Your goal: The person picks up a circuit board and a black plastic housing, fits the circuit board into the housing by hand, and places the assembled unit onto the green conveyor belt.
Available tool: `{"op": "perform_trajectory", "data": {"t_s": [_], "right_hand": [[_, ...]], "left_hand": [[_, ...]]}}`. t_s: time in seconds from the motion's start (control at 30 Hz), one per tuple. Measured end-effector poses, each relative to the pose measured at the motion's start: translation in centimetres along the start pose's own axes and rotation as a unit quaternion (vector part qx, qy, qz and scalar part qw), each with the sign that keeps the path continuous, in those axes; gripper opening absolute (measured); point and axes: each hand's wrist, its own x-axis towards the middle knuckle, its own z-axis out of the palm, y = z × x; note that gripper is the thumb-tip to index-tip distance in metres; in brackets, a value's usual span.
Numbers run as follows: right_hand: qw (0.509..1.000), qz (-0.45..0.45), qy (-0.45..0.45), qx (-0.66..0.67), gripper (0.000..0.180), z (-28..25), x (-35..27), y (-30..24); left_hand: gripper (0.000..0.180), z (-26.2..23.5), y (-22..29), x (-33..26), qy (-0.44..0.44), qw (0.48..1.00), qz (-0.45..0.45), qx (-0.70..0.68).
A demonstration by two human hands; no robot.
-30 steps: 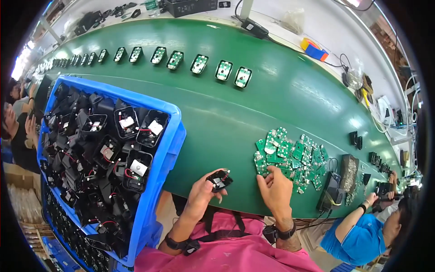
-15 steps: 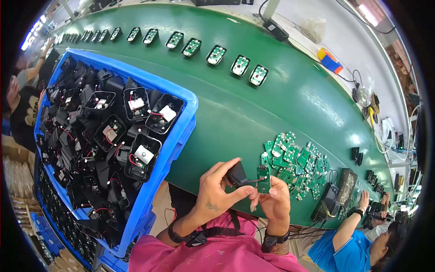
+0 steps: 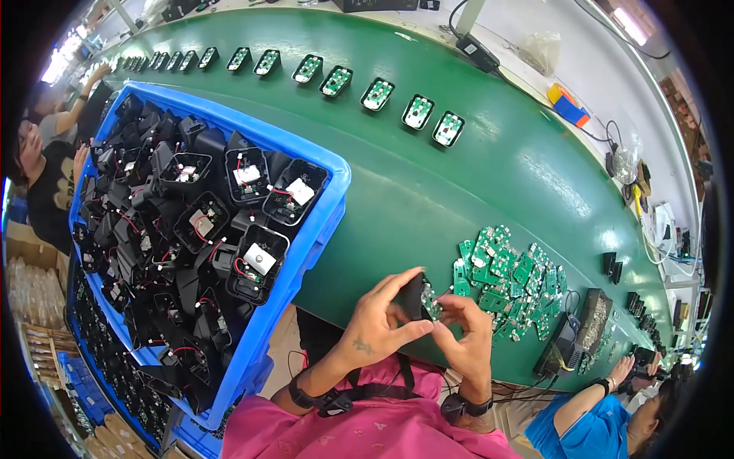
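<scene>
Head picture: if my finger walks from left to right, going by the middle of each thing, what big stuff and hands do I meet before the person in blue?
Blue crate → left hand → black case → right hand → pile of green circuit boards → black box-shaped device

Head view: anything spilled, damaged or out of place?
Nothing looks clearly spilled or damaged, though the left fingers partly hide the held black housing. The loose, overlapping heap of green circuit boards looks untidy against the row of board-filled housings.
</scene>
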Motion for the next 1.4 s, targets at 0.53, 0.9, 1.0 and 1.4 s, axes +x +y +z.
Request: {"op": "perform_trajectory", "data": {"t_s": [0.53,0.9,1.0,1.4], "right_hand": [[0.934,-0.257,-0.037,-0.247,0.021,0.8,1.5,-2.9],[0.987,-0.068,-0.002,-0.142,0.018,2.5,-0.7,-2.1],[0.996,0.025,0.014,-0.087,0.016,1.8,-1.0,0.2],[0.995,0.023,0.088,0.03,0.007,4.0,-0.8,-0.2]], "left_hand": [[0.061,0.3,-3.3,-1.6,-0.089,0.992,0.007,-0.092],[0.056,1.6,-3.3,-1.8,-0.108,0.994,0.002,-0.009],[0.054,2.2,-3.2,-1.3,-0.131,0.991,0.028,-0.032],[0.053,1.9,-2.1,-1.3,-0.096,0.995,-0.001,0.005]]}}
